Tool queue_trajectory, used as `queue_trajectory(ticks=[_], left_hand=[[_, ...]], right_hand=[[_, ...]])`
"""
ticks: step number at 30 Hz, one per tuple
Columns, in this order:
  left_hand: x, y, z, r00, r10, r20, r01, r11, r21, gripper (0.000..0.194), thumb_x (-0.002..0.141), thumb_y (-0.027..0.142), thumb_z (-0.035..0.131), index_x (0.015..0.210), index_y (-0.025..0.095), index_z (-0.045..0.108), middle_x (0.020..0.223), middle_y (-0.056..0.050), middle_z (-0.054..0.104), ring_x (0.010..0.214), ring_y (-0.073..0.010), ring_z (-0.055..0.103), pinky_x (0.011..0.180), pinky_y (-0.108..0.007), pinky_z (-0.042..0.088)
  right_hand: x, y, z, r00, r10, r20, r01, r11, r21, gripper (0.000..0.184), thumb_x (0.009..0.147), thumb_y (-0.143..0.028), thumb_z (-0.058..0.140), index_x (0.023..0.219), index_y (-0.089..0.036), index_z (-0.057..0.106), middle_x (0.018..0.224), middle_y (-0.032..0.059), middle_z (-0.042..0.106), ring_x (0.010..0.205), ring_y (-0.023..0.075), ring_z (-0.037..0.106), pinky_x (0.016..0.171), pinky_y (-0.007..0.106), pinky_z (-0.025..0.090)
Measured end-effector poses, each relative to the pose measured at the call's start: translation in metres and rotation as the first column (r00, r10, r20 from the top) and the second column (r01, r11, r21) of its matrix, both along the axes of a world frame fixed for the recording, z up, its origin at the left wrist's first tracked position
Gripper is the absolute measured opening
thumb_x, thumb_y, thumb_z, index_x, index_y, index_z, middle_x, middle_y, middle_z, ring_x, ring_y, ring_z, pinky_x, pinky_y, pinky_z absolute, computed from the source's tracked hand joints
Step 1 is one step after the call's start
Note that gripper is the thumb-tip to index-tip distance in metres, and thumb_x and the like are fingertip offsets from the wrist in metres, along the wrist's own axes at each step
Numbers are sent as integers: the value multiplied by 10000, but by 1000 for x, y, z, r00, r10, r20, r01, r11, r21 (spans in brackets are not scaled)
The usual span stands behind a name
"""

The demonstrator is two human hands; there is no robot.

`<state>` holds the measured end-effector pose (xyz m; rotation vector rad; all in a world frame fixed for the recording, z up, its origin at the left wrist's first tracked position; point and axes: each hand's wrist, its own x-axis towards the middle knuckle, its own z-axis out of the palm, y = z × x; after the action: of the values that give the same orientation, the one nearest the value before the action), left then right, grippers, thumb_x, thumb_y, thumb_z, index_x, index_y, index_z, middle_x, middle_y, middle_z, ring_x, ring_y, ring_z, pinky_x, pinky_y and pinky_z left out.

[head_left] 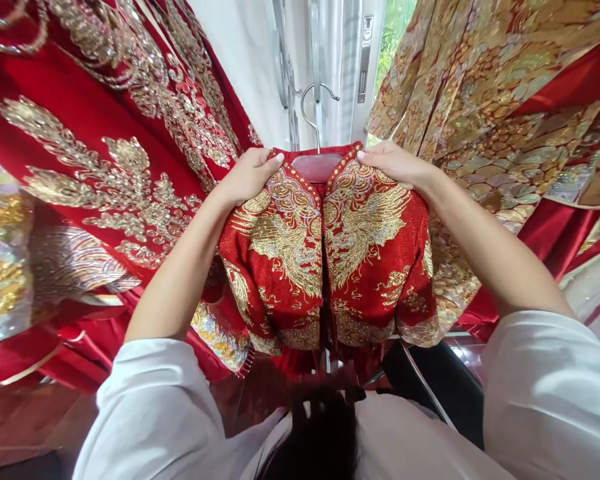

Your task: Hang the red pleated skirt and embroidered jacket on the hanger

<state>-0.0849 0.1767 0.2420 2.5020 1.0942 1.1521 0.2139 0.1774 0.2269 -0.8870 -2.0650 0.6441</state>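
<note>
Below the silver metal hanger hook (304, 113): a cropped red fabric jacket with gold winged embroidery (295, 240), facing up, its front edges slightly parted.
Left hand (255, 175): gripping the jacket's shoulder left of the hook, thumb on the front.
Right hand (391, 163): gripping the shoulder right of the hook the same way.
Red cloth: probably soft and fairly light, stiffer where the gold thread lies thick.
Beaded neckline (336, 173): likely the fragile part; hard pinching or rubbing could loosen beads.
Shoulders: best hold, one each side of the hook, keeping the weight even.
</note>
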Motion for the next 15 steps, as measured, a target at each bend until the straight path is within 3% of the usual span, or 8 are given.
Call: queue_trajectory(ticks=[4, 11, 15], left_hand=[[-3, 0, 1, 999, -34, -2, 33, 998, -61, 402, 916, 450, 448, 620, 177, 443, 581, -4, 398, 595, -139, 451, 552, -255, 340], [14, 5, 8, 978, -82, 191, 77, 996, 36, 599, 799, 744, 459, 581, 187, 424, 571, 8, 398, 566, -92, 337, 537, -249, 299], [6, -2, 5, 997, -16, 78, 22, 996, -81, 604, 808, 743, 438, 591, 179, 458, 558, 5, 421, 577, -102, 359, 542, -245, 344]], right_hand=[[3, 2, -3, 997, -46, 64, 45, 999, 9, 500, 817, -633, 550, 814, -152, 685, 819, 106, 697, 812, 261, 667, 761, 481, 564], [-4, 13, -5, 985, -169, -40, 172, 982, 83, 584, 877, -653, 423, 798, -136, 681, 775, 87, 685, 782, 239, 668, 723, 435, 563], [5, 1, -5, 996, -77, 35, 74, 995, 67, 619, 846, -699, 423, 852, -140, 688, 842, 63, 688, 844, 223, 653, 793, 425, 538]])
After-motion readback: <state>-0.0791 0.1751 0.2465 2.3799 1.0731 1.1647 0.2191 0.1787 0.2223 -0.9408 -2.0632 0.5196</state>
